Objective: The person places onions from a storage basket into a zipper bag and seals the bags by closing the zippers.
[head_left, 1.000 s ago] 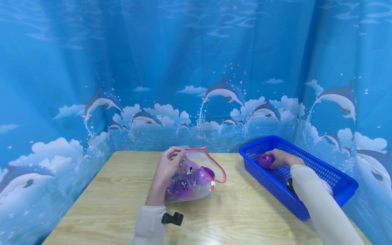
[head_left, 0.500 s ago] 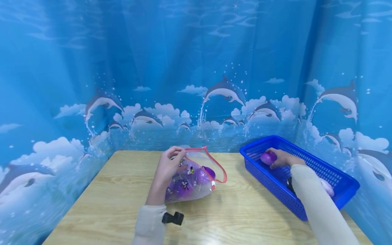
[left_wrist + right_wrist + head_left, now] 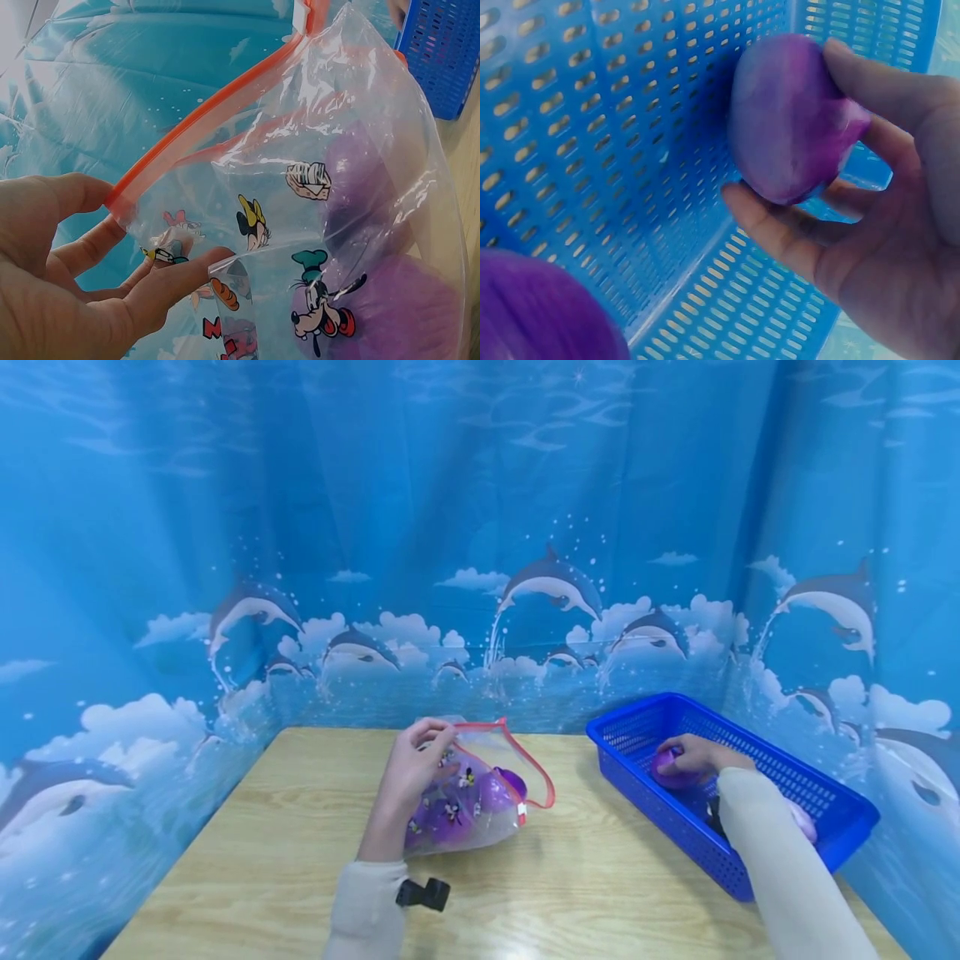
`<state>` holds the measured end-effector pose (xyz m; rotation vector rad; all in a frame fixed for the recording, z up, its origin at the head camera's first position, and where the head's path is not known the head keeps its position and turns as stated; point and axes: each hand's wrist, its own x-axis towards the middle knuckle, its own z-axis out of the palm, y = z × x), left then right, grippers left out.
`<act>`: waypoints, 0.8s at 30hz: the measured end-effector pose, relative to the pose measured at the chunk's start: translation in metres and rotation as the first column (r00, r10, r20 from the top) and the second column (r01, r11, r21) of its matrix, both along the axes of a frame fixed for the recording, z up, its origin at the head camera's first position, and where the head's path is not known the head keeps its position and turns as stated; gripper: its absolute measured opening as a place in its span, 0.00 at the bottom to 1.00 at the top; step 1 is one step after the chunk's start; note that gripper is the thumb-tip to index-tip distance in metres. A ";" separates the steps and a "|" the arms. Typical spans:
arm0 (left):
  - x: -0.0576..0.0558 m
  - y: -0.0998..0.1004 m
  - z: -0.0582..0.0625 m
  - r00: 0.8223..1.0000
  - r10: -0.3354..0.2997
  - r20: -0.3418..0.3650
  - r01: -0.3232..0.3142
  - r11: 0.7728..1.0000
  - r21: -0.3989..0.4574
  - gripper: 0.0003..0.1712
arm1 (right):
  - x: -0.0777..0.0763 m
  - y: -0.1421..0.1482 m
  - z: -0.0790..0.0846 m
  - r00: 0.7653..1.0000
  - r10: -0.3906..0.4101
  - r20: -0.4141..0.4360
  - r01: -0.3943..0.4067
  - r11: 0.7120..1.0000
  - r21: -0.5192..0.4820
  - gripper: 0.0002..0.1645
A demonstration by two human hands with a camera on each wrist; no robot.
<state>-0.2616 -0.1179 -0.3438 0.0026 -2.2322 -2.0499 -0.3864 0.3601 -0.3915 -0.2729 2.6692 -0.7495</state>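
Observation:
My left hand [image 3: 411, 770] pinches the rim of a clear zip bag [image 3: 468, 837] between thumb and fingertips, close to its orange-red zipper edge [image 3: 214, 105]. Cartoon figures are printed on the bag. Its mouth gapes to the right, and several rounded purple things [image 3: 405, 307] show through the plastic. Over in the blue basket [image 3: 667, 839], my right hand [image 3: 699, 753] holds a purple onion [image 3: 791, 120], thumb on one side and fingers on the other. The right wrist view shows the onion's pointed end toward the palm.
Another purple rounded thing [image 3: 540, 315] lies in the basket, cut off by the view's edge. A pale purple thing [image 3: 802, 820] sits in its near end, partly behind the right sleeve. The wooden table [image 3: 262, 860] ends at a dolphin-printed curtain [image 3: 480, 527].
My right hand has shifted slightly right and toward me inside the basket, with the onion still in its grasp. The left hand and bag have stayed put.

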 end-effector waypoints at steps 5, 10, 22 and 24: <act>0.001 -0.001 0.000 1.000 0.004 -0.004 -0.004 1.000 -0.003 0.15 | 0.002 -0.002 0.002 1.000 0.002 0.021 -0.003 0.999 0.042 0.45; 0.001 -0.001 0.000 1.000 0.005 -0.007 -0.005 1.000 -0.001 0.15 | 0.004 -0.004 0.004 1.000 0.008 0.022 -0.008 1.000 0.029 0.48; 0.001 -0.001 0.000 1.000 0.010 -0.009 -0.010 1.000 0.005 0.14 | 0.006 -0.008 0.019 0.991 0.091 -0.099 -0.098 0.993 -0.069 0.44; 0.001 -0.001 0.000 1.000 0.008 -0.009 -0.008 1.000 0.006 0.14 | 0.007 -0.009 0.022 0.989 0.096 -0.112 -0.106 0.991 -0.084 0.44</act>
